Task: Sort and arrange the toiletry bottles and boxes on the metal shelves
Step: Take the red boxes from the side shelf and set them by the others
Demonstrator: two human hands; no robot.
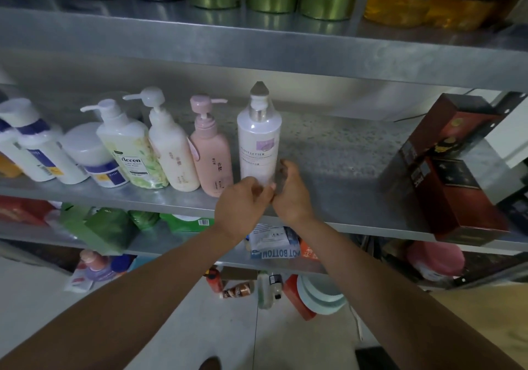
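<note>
Arms outstretched — left hand (pixel 243 201) and right hand (pixel 293 195) meet at the white bottle (pixel 258 141), fingers (pixel 285 171) grasping its base.

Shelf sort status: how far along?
Done: pump bottles stand in a row on the middle shelf; red boxes are stacked at its right. In hand: left hand and right hand hold the lilac bottle by its base at the row's end. Left: green packs jumbled on the lower shelf, small bottles lying on the floor.
</note>
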